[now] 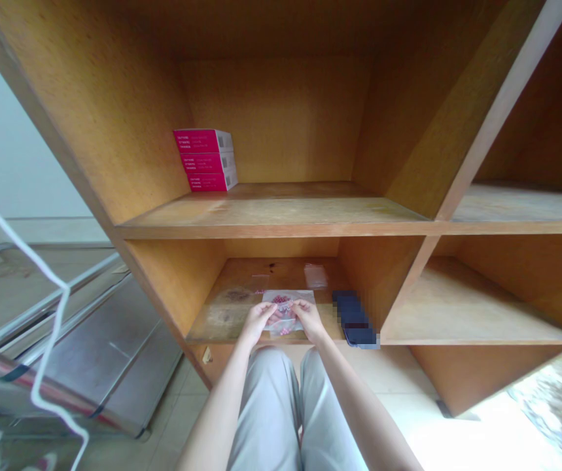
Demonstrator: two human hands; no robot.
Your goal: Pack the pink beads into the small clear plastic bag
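My left hand (258, 320) and my right hand (310, 319) meet over the lower shelf, fingers closed in a pinch. Between the fingertips is a small clear plastic bag (284, 307), gripped at both sides. Beneath it lies a whitish sheet or flat bag (307, 296) with a cluster of small dark red pieces (281, 299) on or in it; I cannot tell which. More small pink pieces (284, 331) show near the shelf's front edge, below the hands. A few others (260, 292) sit just left of the sheet. The pieces are too small to name.
Another clear plastic bag (315, 276) lies flat behind the right hand. A dark, partly blurred flat object (352, 317) rests to the right. Three stacked pink boxes (205, 161) stand on the upper shelf (281, 229). A metal-framed rack (108, 353) and white cable (50, 340) are at left.
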